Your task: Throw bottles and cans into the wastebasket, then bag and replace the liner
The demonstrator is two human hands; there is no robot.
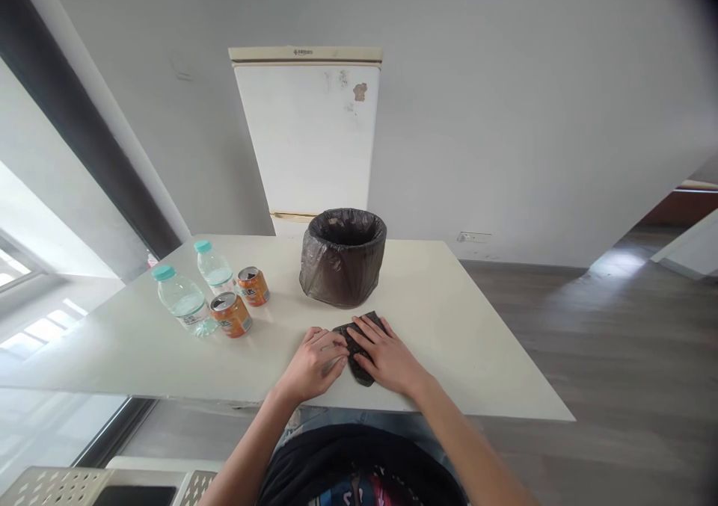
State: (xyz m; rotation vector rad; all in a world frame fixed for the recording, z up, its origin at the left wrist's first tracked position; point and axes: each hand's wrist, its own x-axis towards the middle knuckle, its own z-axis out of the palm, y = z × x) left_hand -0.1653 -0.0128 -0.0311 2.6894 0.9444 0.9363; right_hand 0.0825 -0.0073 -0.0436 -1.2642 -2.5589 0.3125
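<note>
A dark, folded, thin piece, cloth or plastic, lies on the near part of the white table. My right hand rests flat across it with its fingers spread. At its left edge is my left hand, fingers loosely bent, thumb and forefinger apart, the fingertips touching or close to the piece. Just beyond both hands stands a bin lined with a dark plastic bag, its mouth facing up. Much of the folded piece is hidden under my right hand.
To the left stand two clear bottles with green caps and two orange drink cans. The white table ends close to my body. Behind it is a white fridge. A perforated plastic item is at lower left.
</note>
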